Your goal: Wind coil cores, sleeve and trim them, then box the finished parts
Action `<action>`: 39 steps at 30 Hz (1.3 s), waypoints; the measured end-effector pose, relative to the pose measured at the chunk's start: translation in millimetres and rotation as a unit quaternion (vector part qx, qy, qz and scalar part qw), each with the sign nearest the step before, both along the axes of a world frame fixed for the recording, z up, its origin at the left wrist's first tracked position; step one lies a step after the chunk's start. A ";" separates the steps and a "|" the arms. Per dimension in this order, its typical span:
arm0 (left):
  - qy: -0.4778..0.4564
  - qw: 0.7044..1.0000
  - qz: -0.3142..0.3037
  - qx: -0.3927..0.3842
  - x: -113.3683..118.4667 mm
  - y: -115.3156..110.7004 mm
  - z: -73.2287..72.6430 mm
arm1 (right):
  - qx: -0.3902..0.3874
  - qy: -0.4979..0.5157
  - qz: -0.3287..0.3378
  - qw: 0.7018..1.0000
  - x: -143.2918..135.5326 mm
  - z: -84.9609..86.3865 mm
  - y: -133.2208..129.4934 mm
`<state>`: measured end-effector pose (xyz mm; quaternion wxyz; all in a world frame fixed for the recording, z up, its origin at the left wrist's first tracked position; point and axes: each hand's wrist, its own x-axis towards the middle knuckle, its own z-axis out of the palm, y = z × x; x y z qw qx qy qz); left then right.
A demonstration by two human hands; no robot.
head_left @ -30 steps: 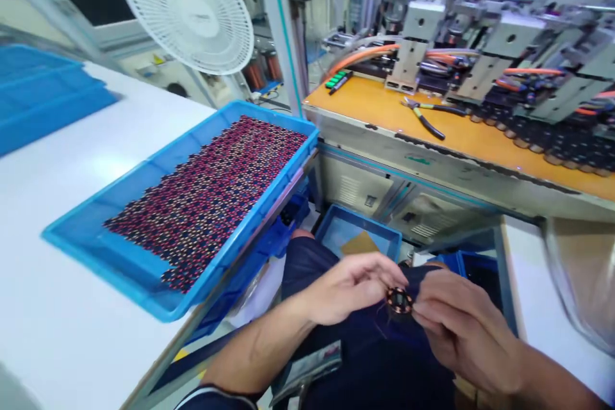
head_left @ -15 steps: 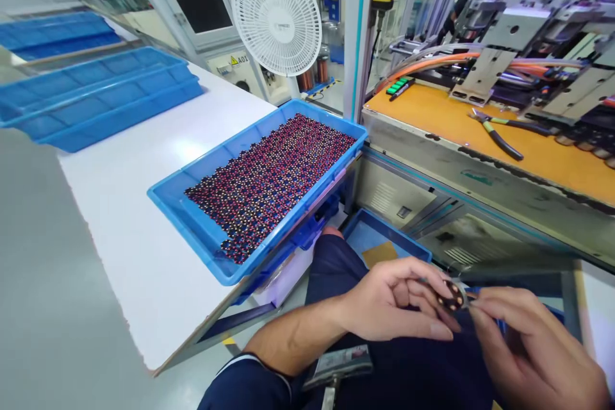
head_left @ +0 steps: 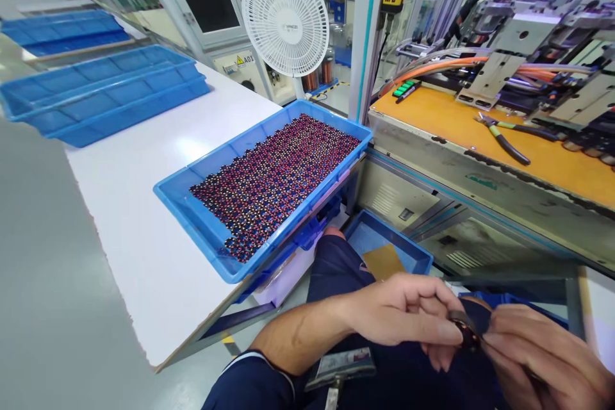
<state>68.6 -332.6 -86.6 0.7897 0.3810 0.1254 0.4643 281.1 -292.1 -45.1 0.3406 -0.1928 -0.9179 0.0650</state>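
Observation:
My left hand (head_left: 408, 314) pinches a small round stator (head_left: 466, 333) between thumb and fingers, above my lap. The stator is dark, with a grey rim and coppery spots, and is partly covered by the thumb. My right hand (head_left: 542, 352) is closed, its thumb and forefinger pinched together at the stator's right edge. Whatever sits in that pinch is too small to make out. To the left, a blue tray (head_left: 192, 240) on the white table holds rows of small dark parts (head_left: 283, 173) with red and copper tones.
More blue trays (head_left: 110, 99) are stacked on the white table (head_left: 110, 205). A white fan (head_left: 286, 16) stands behind it. On the machine's orange bench (head_left: 442, 112) lie pliers (head_left: 504, 138). A blue bin (head_left: 408, 253) containing a brown sheet (head_left: 384, 261) is below, beyond my knee.
Both hands have moved slightly down. The left hand has turned the stator, so its face is tilted and less visible. The right fingers stay at its edge. The view has shifted slightly.

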 end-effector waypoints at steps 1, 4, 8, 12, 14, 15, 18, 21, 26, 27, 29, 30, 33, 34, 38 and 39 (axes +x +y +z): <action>-0.003 1.000 0.026 0.004 0.8 -0.7 -0.6 | 0.014 -0.002 -0.005 1.000 -3.7 3.1 1.8; -0.005 0.994 0.106 0.014 2.9 -2.2 -0.6 | 0.042 -0.015 -0.014 0.999 -15.9 13.0 8.4; -0.011 0.981 0.191 0.026 2.2 -2.7 3.7 | 0.010 -0.021 -0.022 0.999 -27.6 21.4 12.4; -0.093 0.971 0.220 0.019 -1.1 -1.9 5.4 | -0.001 0.002 0.006 1.000 -35.6 28.1 11.4; -0.105 0.972 0.211 -0.014 -2.0 -0.8 4.3 | 0.003 0.008 0.038 0.999 -37.8 31.6 11.7; -0.088 0.977 0.192 -0.029 -2.2 -0.3 3.5 | 0.004 0.008 0.054 0.999 -38.2 33.3 12.1; -0.025 0.994 0.096 -0.039 -1.9 0.4 0.2 | 0.009 -0.001 0.079 0.997 -37.2 37.0 13.9; -0.005 0.998 0.043 -0.036 -1.5 -0.1 -2.8 | 0.016 -0.008 0.083 0.996 -34.6 37.1 15.2; 0.007 0.993 0.115 -0.024 -1.8 -1.8 0.7 | 0.032 0.009 0.054 0.998 -33.4 31.4 15.0; 0.008 0.991 0.135 -0.019 -1.8 -2.1 2.7 | 0.032 0.011 0.041 0.999 -34.1 30.5 14.7; 0.006 0.984 0.180 -0.009 -2.0 -2.8 6.9 | 0.023 0.018 0.007 1.000 -36.1 29.6 13.9; 0.005 0.979 0.201 -0.004 -2.1 -3.2 8.7 | 0.015 0.022 -0.008 1.000 -37.3 29.6 13.5; -0.013 0.971 0.239 0.010 -3.1 -3.7 11.9 | -0.011 0.035 -0.025 0.999 -40.1 31.0 13.0; -0.028 0.970 0.242 0.007 -3.5 -3.5 12.3 | -0.019 0.041 -0.016 0.999 -40.6 31.6 13.2; -0.071 0.973 0.216 -0.039 -3.1 0.4 11.9 | -0.022 0.065 0.049 0.996 -40.8 33.2 16.8; -0.059 0.979 0.188 -0.051 -2.7 1.7 11.3 | -0.020 0.067 0.064 0.996 -40.8 33.1 18.2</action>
